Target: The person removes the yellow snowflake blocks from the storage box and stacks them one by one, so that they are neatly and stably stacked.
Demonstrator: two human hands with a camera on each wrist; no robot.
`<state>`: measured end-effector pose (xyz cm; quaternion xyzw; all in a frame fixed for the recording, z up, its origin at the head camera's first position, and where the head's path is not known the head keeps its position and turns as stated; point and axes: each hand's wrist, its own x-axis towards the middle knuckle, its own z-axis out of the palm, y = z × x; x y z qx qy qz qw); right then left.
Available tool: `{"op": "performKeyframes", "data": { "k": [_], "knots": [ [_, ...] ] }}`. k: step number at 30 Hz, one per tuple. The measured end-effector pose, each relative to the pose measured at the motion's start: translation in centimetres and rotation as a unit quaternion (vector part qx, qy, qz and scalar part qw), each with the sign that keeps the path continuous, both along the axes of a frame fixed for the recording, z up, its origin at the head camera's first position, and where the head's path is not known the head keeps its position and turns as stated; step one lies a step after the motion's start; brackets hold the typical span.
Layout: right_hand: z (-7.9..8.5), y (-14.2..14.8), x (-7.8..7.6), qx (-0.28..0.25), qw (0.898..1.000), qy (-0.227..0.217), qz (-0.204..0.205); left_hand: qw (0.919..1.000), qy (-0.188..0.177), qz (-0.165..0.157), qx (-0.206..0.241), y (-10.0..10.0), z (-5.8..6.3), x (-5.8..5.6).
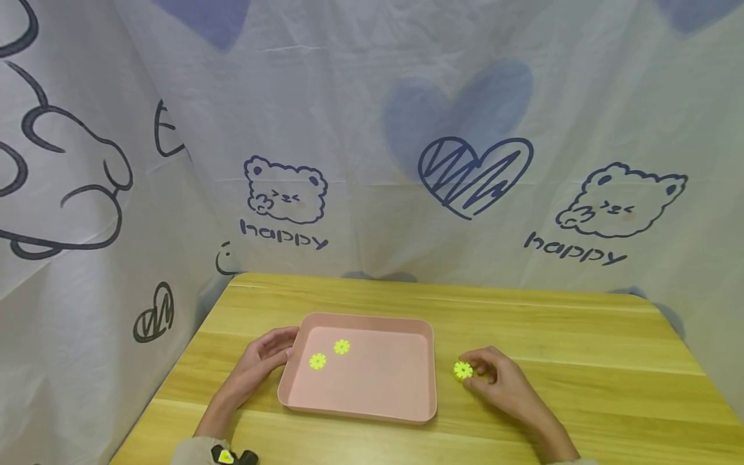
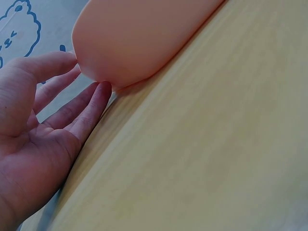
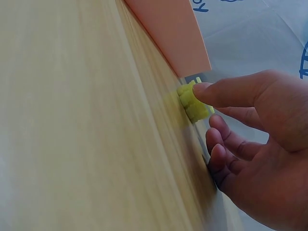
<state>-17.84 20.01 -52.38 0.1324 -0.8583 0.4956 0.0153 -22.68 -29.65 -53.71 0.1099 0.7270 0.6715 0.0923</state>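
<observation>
My right thumb and forefinger pinch a yellow-green stack of snowflake discs just right of the pink tray; my left hand, fingers slightly apart, touches its left wall. Grasping seems the current step; next probably calls for clearing the rim.

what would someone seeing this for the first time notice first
Probably the pink tray near the middle of the table, with two bright yellow notched discs in its left half. Next, the right hand pinching another yellow piece just right of the tray, while the left hand touches its left side. Behind, cartoon bears and hearts decorate the hanging cloth.
</observation>
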Motion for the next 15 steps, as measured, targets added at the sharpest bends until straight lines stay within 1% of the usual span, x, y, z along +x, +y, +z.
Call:
{"op": "performKeyframes", "data": {
  "k": [7,15],
  "knots": [
    [0.15,0.06,0.10,0.000,1.000,-0.006,0.002,1.0000,-0.004,-0.003,0.002,-0.02,0.07,0.08],
    [0.12,0.04,0.08,0.001,1.000,-0.001,0.006,1.0000,-0.002,-0.001,0.003,0.04,0.13,0.12]
  ]
}}
